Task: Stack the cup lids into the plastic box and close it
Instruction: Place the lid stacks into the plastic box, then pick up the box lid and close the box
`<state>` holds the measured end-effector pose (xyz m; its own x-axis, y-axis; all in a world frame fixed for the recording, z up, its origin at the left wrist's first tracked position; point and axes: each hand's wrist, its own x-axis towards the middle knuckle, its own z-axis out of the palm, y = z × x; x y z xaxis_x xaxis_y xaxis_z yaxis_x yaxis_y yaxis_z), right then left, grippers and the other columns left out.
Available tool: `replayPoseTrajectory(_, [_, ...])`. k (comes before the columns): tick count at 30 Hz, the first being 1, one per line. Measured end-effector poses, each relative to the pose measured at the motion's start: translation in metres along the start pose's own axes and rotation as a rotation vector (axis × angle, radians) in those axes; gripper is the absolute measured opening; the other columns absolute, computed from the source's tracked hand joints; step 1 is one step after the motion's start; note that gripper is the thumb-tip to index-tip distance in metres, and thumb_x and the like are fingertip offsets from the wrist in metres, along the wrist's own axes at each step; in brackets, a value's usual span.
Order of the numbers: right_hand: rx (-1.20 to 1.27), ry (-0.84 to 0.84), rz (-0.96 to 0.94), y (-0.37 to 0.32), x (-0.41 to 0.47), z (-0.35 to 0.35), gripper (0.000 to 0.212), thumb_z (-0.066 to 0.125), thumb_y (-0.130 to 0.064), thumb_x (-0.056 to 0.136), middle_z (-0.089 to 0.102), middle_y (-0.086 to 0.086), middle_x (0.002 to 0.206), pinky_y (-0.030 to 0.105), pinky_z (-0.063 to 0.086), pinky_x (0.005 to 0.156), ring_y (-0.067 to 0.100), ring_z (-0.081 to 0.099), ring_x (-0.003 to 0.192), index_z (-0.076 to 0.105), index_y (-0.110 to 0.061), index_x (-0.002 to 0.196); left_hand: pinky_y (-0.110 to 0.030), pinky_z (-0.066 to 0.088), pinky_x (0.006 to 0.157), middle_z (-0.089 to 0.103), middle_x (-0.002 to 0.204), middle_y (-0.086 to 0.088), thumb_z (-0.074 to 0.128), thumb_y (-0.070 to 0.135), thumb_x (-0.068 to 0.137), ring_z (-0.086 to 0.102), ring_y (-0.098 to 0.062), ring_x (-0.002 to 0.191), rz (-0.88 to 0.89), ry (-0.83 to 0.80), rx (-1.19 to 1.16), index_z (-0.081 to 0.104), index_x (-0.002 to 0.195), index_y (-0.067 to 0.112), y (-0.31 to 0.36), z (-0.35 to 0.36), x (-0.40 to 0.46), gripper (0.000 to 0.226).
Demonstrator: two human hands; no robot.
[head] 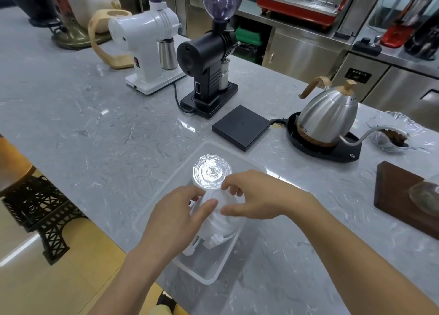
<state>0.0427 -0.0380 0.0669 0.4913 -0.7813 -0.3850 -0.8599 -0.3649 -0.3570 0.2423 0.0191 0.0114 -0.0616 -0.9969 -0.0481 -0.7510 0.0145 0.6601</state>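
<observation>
A clear plastic box (209, 270) stands open on the grey counter in front of me. A stack of clear cup lids (211, 172) lies tilted over it, its round end facing up and away. My left hand (177, 216) holds the stack from the left, with its thumb laid across the white side of the lids. My right hand (254, 197) grips the stack from the right, fingers curled over the top and thumb underneath. More white lids (215, 240) lie inside the box below my hands. I cannot see the box's cover.
A black scale (241, 127) sits just beyond the box. A steel kettle (329, 118) on its black base stands to the right, and a dark wooden board (399, 196) lies at the far right. A black grinder (209, 65) and a white grinder (147, 46) stand behind.
</observation>
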Motion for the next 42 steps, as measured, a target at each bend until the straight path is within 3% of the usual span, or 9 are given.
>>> replayPoseTrajectory(5, [-0.092,-0.006,0.052,0.000,-0.003,0.007,0.071,0.064,-0.069,0.079,0.061,-0.002,0.126,0.041,0.052,0.092,0.021,0.060,0.111,0.050,-0.027,0.134,-0.008,0.034,0.070,0.070,0.105,0.017,0.034,0.083,0.074,0.059,-0.002,0.091,0.013,-0.013,-0.034,0.072,0.111,0.034,0.000,-0.001,0.003,0.072])
replayPoseTrajectory(11, [-0.035,0.059,0.041,0.000,-0.013,0.012,0.062,0.055,-0.064,0.089,0.062,-0.003,0.132,0.041,0.051,0.097,0.020,0.060,0.116,0.051,-0.026,0.137,-0.016,0.041,0.069,0.073,0.100,0.016,0.038,0.076,0.082,0.066,-0.007,0.093,0.032,0.044,0.032,0.072,0.107,0.029,0.000,0.001,0.004,0.063])
replayPoseTrajectory(14, [0.153,0.273,0.016,0.006,-0.038,0.015,0.053,0.052,-0.060,0.093,0.059,-0.016,0.136,0.024,0.042,0.102,0.006,0.053,0.124,0.052,-0.032,0.137,-0.025,0.048,0.076,0.072,0.098,0.017,0.057,0.052,0.093,0.069,-0.009,0.095,0.032,0.137,-0.057,0.073,0.107,0.026,0.002,-0.001,0.000,0.033])
replayPoseTrajectory(16, [0.286,0.453,0.034,0.011,-0.063,0.019,0.046,0.052,-0.059,0.092,0.059,-0.027,0.131,0.012,0.037,0.101,-0.008,0.051,0.121,0.056,-0.039,0.133,-0.011,0.048,0.073,0.073,0.086,0.021,0.060,0.037,0.098,0.069,0.000,0.089,0.025,0.217,-0.186,0.072,0.094,0.032,0.008,-0.007,-0.003,0.013])
replayPoseTrajectory(21, [0.533,0.824,0.171,0.030,-0.136,0.041,0.028,0.053,-0.053,0.088,0.067,-0.032,0.112,-0.001,0.039,0.089,-0.010,0.062,0.108,0.069,-0.041,0.107,-0.002,0.047,0.074,0.077,0.089,0.021,0.057,0.030,0.094,0.072,0.003,0.086,0.127,0.338,-0.567,0.073,0.085,0.032,0.053,-0.020,-0.019,0.019])
replayPoseTrajectory(27, [0.597,1.021,0.524,0.063,-0.229,0.085,0.018,0.067,-0.021,0.091,0.072,-0.030,0.100,0.000,0.042,0.083,-0.006,0.067,0.098,0.073,-0.037,0.093,-0.008,0.053,0.075,0.080,0.087,0.005,0.063,0.021,0.089,0.075,-0.005,0.081,0.281,0.030,-0.769,0.075,0.084,0.020,0.120,0.026,-0.036,0.014])
replayPoseTrajectory(32, [0.633,1.144,0.795,0.073,-0.294,0.117,0.017,0.067,-0.024,0.092,0.070,-0.031,0.100,0.000,0.042,0.078,-0.005,0.064,0.098,0.072,-0.041,0.094,-0.016,0.057,0.075,0.079,0.084,0.000,0.064,0.023,0.084,0.074,-0.019,0.079,0.287,-0.276,-0.784,0.076,0.080,0.019,0.163,0.089,-0.043,0.013])
replayPoseTrajectory(39, [0.678,1.312,1.043,0.077,-0.349,0.166,0.021,0.065,-0.022,0.095,0.064,-0.041,0.104,0.010,0.041,0.078,-0.018,0.057,0.102,0.067,-0.042,0.098,-0.024,0.058,0.075,0.078,0.084,0.006,0.072,0.016,0.092,0.073,-0.010,0.080,0.320,-0.542,-0.640,0.076,0.084,0.032,0.193,0.158,-0.058,0.019])
replayPoseTrajectory(42, [0.724,1.340,1.175,0.084,-0.365,0.193,0.021,0.062,-0.022,0.097,0.064,-0.030,0.109,0.011,0.039,0.083,-0.015,0.055,0.104,0.064,-0.040,0.108,-0.023,0.054,0.077,0.077,0.089,0.011,0.068,0.010,0.093,0.072,-0.005,0.083,0.268,-0.652,-0.552,0.075,0.091,0.029,0.201,0.186,-0.067,0.020])
